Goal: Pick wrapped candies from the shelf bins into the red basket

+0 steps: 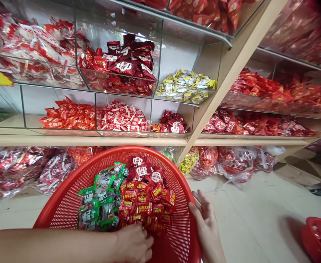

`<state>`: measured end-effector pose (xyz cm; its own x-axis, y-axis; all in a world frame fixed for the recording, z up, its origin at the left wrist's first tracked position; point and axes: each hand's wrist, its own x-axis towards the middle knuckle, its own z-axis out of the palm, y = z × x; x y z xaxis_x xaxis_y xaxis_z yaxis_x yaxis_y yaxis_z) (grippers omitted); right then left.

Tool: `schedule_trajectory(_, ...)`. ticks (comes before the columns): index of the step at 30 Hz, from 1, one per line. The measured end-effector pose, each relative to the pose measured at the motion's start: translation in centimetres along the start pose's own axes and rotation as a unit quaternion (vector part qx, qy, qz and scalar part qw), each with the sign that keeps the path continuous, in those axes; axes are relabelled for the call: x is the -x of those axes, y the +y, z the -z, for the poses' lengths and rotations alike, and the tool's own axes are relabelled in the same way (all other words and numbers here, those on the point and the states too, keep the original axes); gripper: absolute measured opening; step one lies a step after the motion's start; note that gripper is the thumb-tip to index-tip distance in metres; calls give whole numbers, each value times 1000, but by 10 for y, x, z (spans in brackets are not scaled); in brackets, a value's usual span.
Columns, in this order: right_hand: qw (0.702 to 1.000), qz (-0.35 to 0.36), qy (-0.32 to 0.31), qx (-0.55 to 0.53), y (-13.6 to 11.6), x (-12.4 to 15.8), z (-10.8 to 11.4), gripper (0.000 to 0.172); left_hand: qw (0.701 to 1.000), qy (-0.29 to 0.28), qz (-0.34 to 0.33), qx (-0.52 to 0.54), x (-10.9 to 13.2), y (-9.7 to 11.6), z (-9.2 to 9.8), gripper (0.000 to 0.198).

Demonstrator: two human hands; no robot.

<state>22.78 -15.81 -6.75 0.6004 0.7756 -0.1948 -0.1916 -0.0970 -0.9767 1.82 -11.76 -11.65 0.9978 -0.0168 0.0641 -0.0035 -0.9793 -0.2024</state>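
A red perforated plastic basket (67, 204) sits low in front of me. It holds a heap of red snack packets (146, 199) and, to their left, green-edged packets (100, 201). My left hand (134, 244) reaches in from the left, with its fingers curled into the near edge of the red packets. My right hand (206, 221) lies against the outside of the basket's right rim, fingers stretched out and together.
Wooden shelves (94, 140) with clear dividers carry piles of red packets, dark red packets (130, 62) and yellow ones (186, 86). Clear bags of sweets (15, 168) lie on the floor below. Another red basket (318, 239) sits at the lower right on the pale floor.
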Motion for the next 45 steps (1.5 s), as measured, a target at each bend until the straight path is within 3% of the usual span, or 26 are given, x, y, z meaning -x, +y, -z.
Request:
schedule_trajectory(5,1000,-5,-3,-2,1,0,-2,65,999,-22,3,43,0,-2,24,11)
schedule_trajectory(9,1000,-8,-1,-3,0,0,-2,67,996,-51,30,72,9,-23,55,18)
schedule_trajectory(12,1000,-7,0,-3,1,-1,-1,67,985,23,141,93,25,-51,71,11)
schedule_trajectory(14,1000,-4,-5,-3,3,-2,-1,66,966,23,214,146,37,-70,76,13)
schedule_trajectory(16,1000,-1,-7,-6,5,-3,0,66,948,5,270,167,47,-83,77,15)
schedule_trajectory(18,1000,-1,-6,-7,6,-2,-1,66,945,-8,277,172,52,-88,76,16)
schedule_trajectory(24,1000,-6,-9,-2,8,-3,1,65,982,4,184,51,36,-78,70,17)
schedule_trajectory(28,1000,2,0,-8,17,-8,5,68,989,15,143,-19,26,-77,66,13)
schedule_trajectory(37,1000,-2,6,-10,21,-10,6,66,988,18,147,-45,23,-78,63,14)
schedule_trajectory(42,995,-90,12,-49,10,-3,5,76,980,36,194,-22,26,-81,56,12)
schedule_trajectory(45,978,-190,-38,-78,3,5,4,76,974,42,221,-1,28,-81,48,12)
